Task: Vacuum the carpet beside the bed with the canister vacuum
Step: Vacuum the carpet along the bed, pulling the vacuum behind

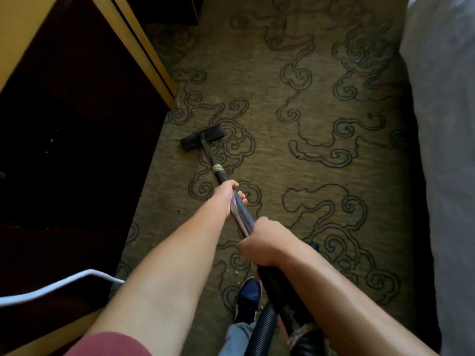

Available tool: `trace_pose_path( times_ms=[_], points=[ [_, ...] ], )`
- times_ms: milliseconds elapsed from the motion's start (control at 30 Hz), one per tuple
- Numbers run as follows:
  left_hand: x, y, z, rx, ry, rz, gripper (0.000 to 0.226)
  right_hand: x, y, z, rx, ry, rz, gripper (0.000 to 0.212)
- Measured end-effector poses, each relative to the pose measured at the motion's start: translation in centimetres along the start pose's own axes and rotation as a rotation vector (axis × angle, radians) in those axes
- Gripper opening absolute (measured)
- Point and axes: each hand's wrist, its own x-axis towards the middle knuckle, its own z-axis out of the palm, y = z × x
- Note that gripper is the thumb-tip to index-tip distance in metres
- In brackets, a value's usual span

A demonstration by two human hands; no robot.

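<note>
A dark vacuum wand point(220, 175) runs from my hands down to a black floor nozzle point(203, 137), which rests flat on the olive carpet point(295, 160) with dark swirl patterns. My left hand point(227, 197) grips the wand's metal tube further forward. My right hand point(262, 242) is wrapped around the tube's upper end, where the black ribbed hose point(264, 327) joins. The hose drops toward the bottom edge; the canister is out of view. The bed point(444, 150), covered in pale bedding, fills the right side.
A dark wooden cabinet with yellow trim point(144, 47) stands along the left, its corner close to the nozzle. A white cable point(64, 281) crosses the lower left. My foot in a blue shoe point(248, 296) stands on the carpet beside a few small crumbs point(235, 272).
</note>
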Motion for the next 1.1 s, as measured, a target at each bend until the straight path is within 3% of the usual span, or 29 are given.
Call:
trace_pose_path(
  times_ms=[167,500,833,1100],
  points=[
    [1.0,0.3,0.5,-0.018,-0.022,-0.030,0.025,0.4,0.2,-0.8,-0.033,-0.043,0.024,0.040],
    [-0.8,-6.1,0.6,-0.026,-0.045,-0.105,0.024,-4.6,4.4,2.8,-0.098,-0.047,0.039,0.038],
    [-5.1,-18.7,0.8,-0.017,-0.039,-0.145,0.020,-12.0,13.2,9.3,-0.046,-0.073,0.041,0.039],
    [-9.3,-32.6,2.7,0.012,-0.026,-0.152,0.023,-18.2,24.4,16.8,-0.028,-0.086,0.042,0.044]
  ],
)
